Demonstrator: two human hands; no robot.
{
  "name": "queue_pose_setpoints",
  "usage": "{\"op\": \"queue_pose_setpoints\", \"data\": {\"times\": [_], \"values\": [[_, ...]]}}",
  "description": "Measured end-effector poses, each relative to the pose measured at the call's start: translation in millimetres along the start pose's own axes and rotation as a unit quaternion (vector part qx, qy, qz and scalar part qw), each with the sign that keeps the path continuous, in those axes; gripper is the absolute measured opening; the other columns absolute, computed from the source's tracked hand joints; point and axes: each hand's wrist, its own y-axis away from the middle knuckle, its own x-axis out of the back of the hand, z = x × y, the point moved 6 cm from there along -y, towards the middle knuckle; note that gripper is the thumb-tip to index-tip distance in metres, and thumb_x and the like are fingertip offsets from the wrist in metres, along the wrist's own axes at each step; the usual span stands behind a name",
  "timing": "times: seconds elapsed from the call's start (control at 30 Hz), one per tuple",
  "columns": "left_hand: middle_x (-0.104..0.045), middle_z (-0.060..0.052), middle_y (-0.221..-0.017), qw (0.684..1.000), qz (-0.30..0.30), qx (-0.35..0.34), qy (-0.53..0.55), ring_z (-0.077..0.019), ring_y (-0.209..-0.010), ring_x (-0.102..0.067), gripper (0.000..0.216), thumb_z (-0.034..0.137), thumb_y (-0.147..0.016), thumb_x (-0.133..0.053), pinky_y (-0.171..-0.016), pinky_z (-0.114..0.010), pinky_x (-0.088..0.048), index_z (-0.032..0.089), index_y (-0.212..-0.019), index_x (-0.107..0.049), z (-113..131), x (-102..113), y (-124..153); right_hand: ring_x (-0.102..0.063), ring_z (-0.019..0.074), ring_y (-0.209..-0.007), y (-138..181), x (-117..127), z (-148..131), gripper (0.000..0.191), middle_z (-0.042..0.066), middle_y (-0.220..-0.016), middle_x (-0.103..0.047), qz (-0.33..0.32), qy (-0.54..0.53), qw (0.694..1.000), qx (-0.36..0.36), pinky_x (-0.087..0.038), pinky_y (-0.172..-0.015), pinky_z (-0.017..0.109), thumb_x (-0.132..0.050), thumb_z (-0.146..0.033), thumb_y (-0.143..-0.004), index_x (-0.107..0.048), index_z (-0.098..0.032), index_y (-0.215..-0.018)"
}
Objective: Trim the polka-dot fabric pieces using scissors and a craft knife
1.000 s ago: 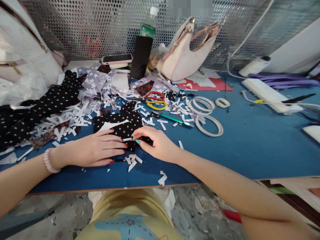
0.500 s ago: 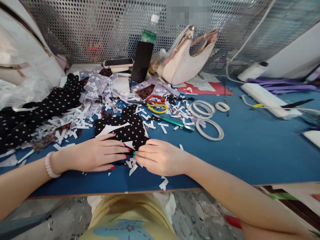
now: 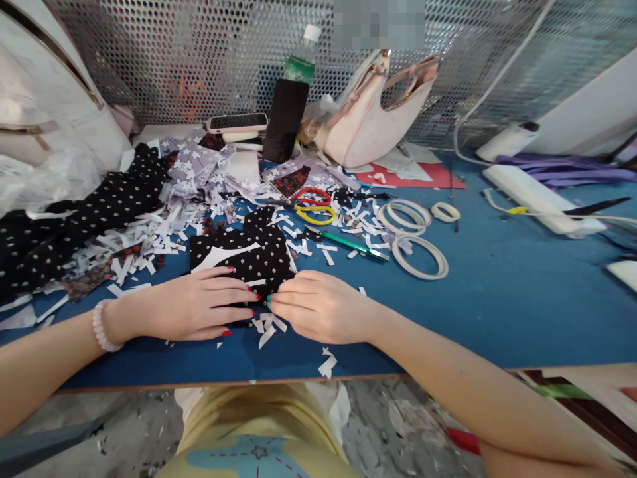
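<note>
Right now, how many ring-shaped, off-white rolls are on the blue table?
4: one roll overlapping another, a third nearer the camera, a small fourth rightmost. More may be hidden.

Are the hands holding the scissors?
No, the scissors lie on the table, while the left hand and right hand touch the dotted black cloth.

Yellow top [image 3: 263, 411] I see between six and seven o'clock, blue print [image 3: 229, 443] with star [image 3: 259, 453] and dashed lines [image 3: 217, 455], pale pink beaded bracelet [image 3: 98, 326] near nine o'clock, red nails [image 3: 226, 333] on left hand [image 3: 184, 304], teal nails [image 3: 269, 300] on right hand [image 3: 323, 305]
</note>
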Motion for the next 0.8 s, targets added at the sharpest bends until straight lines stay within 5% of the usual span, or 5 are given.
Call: {"op": "queue_pose_setpoints", "data": {"times": [0.27,0.5,0.67,0.8], "values": [[-0.060,-0.010,-0.136,1.000,-0.002,0.000,0.002,-0.0216,-0.127,-0.055,0.033,0.029,-0.100,-0.046,-0.119,-0.040,-0.029,0.018,-0.127,-0.061,0,2,-2,-0.063,0.0189,-0.091,3,-1,11,0.022,0.008,-0.094,-0.074,0.037,-0.034,0.997,-0.066,-0.047,-0.077,0.034,-0.048,-0.012,-0.093,-0.066,-0.014,-0.104],[-0.068,-0.011,-0.123,0.998,0.046,0.038,0.009,-0.0215,-0.115,-0.062,0.033,0.024,-0.100,-0.045,-0.106,-0.038,-0.046,0.017,-0.127,-0.061,-9,9,-1,-0.056,0.0204,-0.088,1,-21,39,0.004,0.006,-0.090,-0.063,0.041,-0.143,0.939,-0.310,-0.046,-0.081,0.036,-0.060,-0.020,-0.087,-0.061,-0.019,-0.090],[-0.068,-0.011,-0.122,0.989,0.060,0.116,0.070,-0.0200,-0.117,-0.060,0.032,0.021,-0.100,-0.043,-0.102,-0.035,-0.050,0.018,-0.125,-0.063,-26,6,2,-0.054,0.0196,-0.088,0,-30,40,0.011,0.002,-0.086,-0.060,0.028,-0.186,0.919,-0.348,-0.040,-0.084,0.037,-0.064,-0.016,-0.084,-0.055,-0.020,-0.078],[-0.058,-0.011,-0.138,0.989,0.030,0.110,0.092,-0.0229,-0.129,-0.052,0.037,0.026,-0.101,-0.045,-0.110,-0.039,-0.044,0.021,-0.137,-0.055,-31,-2,4,-0.052,0.0171,-0.081,-1,-31,38,0.015,0.000,-0.080,-0.056,0.021,-0.217,0.907,-0.359,-0.038,-0.082,0.035,-0.056,-0.011,-0.087,-0.048,-0.021,-0.078]]}}
